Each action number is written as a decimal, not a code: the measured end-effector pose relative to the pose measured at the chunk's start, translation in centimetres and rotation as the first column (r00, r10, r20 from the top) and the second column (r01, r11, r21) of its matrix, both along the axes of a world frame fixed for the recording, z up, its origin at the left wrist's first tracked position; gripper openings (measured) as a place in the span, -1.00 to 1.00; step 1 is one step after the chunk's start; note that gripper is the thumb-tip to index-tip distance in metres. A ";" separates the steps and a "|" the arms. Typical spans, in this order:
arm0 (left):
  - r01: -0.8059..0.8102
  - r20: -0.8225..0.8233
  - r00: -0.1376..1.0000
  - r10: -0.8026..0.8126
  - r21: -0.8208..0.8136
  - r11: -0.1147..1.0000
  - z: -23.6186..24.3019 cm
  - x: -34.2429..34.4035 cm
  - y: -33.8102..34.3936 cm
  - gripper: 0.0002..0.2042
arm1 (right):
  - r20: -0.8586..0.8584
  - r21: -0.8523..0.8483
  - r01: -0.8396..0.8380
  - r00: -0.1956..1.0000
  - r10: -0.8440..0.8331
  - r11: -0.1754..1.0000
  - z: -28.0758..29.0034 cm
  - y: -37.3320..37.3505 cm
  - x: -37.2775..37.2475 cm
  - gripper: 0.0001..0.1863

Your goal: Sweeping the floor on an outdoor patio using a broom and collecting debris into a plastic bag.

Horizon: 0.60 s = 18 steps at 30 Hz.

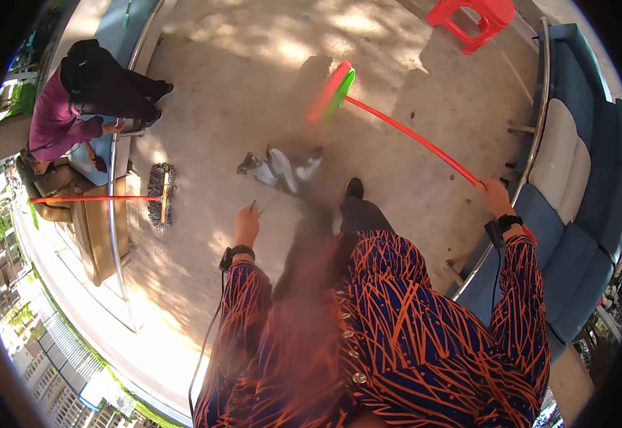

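Note:
My right hand [496, 198] is closed round the red handle of a broom [416, 137]. The broom's green head with red bristles is off the middle of the floor ahead, its bristles smeared by motion. My left hand [247, 227] is closed, and a thin grey rod [254, 206] shows at its fingers. Just beyond lies a blurred grey-and-white shape [282, 170] with dark edges. Whether the rod joins it, and what it is, I cannot make out. One dark shoe of mine [354, 188] stands on the floor nearby.
Blue and pale padded seats [564, 160] with a metal rail line the right. A red plastic stool [472, 23] stands far right. At left, another person [75, 107] sits by a rail [113, 192]; a grey mop [161, 194] with a red handle rests near a brown chair [93, 228].

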State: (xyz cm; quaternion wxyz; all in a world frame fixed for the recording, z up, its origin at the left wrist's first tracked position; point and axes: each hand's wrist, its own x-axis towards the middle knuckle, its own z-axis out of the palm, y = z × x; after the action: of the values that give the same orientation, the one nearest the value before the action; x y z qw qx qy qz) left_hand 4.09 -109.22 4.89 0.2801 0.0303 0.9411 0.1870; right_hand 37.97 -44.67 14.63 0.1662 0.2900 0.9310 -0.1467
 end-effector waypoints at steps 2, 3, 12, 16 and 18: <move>0.101 0.072 0.993 -0.096 -0.062 0.993 -0.6 -1.2 2.3 -0.65 | 0.081 -0.143 0.145 0.988 -0.135 0.979 -1.3 -1.6 0.2 -0.61; 0.098 0.075 0.993 -0.093 -0.060 0.993 -1.0 -1.6 3.3 -0.65 | 0.173 -0.279 0.294 0.952 -0.254 0.914 -1.9 -3.2 -0.2 -0.59; 0.529 0.159 0.848 -0.505 -0.226 0.818 -3.3 -3.9 12.5 -0.69 | 0.193 -0.100 0.301 0.941 -0.279 0.948 -8.2 -15.4 -6.4 -0.59; 0.469 0.137 0.883 -0.448 -0.249 0.847 -4.2 -4.6 13.5 -0.71 | 0.216 -0.224 0.236 0.958 -0.188 0.946 -8.5 -18.2 -5.4 -0.62; 0.468 0.121 0.884 -0.452 -0.237 0.851 -3.7 -4.7 14.7 -0.72 | 0.290 -0.277 0.245 0.943 -0.162 0.929 -8.5 -19.3 -3.8 -0.66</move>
State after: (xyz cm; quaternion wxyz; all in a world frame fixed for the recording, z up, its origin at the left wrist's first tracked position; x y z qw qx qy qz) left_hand -0.61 -94.49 1.16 0.3466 0.2118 0.9138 -0.0093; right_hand 34.20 -63.98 6.13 0.3147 0.3729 0.8309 -0.2673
